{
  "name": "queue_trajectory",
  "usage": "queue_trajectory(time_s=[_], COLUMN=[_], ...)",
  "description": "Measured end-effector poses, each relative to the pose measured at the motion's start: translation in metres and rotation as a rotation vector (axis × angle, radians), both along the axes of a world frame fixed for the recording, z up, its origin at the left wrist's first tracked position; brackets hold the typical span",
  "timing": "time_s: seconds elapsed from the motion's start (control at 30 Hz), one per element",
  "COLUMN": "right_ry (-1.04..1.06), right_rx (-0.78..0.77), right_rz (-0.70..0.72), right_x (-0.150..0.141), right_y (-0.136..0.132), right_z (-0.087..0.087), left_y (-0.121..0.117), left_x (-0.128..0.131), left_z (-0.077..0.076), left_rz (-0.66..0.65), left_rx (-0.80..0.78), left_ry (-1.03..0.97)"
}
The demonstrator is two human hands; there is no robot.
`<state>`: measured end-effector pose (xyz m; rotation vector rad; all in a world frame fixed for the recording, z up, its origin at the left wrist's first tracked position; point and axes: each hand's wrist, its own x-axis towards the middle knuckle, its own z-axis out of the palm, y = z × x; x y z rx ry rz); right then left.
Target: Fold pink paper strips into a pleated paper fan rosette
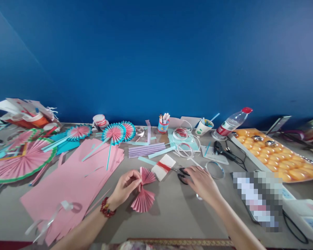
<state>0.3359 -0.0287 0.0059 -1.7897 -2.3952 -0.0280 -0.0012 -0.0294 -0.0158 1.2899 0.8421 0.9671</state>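
My left hand (127, 185) pinches the gathered middle of a pleated pink paper fan (144, 194), whose two ends spread out like a bow. A red bead bracelet (107, 208) circles that wrist. Over the black handles of a pair of scissors (182, 177) lies my right hand (205, 184), its fingers stretched out and touching them. The scissors' blades point left toward a white card wound with red thread (163, 167), which lies just behind the pink fan.
Pink paper sheets (67, 173) cover the left side, with finished paper fans (114, 133) behind. Purple pleated strips (146, 150), a pen cup (163, 125), white cord coils (185, 147) and a glue gun (224, 150) lie farther back. A bottle (231, 124) leans at right.
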Motion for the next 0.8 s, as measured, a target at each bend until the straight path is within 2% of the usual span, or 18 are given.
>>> queue_trajectory(time_s=[0.17,0.37,0.53,0.67,0.73,0.8], right_ry=[-0.146,-0.209,-0.135,-0.033,0.055,0.154], right_rx=[-0.107,-0.213,-0.261,-0.188,-0.259,-0.376], right_rz=[0.022,-0.076,0.003,-0.038,-0.094,-0.122], right_x=[-0.006,0.027,0.061,0.086,0.091,0.082], right_y=[0.016,0.026,0.028,0.028,0.024,0.016], right_z=[0.022,0.043,0.047,0.053,0.059,0.063], left_y=[0.0,0.004,0.005,0.008,0.01,0.012], left_x=[-0.002,-0.004,-0.003,-0.006,-0.009,-0.014], left_z=[0.003,0.004,0.003,0.004,0.006,0.009], left_rz=[-0.013,0.033,0.023,0.048,0.048,0.047], left_rx=[0.003,-0.046,0.0,0.094,0.126,0.155], left_ry=[0.039,-0.039,-0.015,0.069,0.137,0.227])
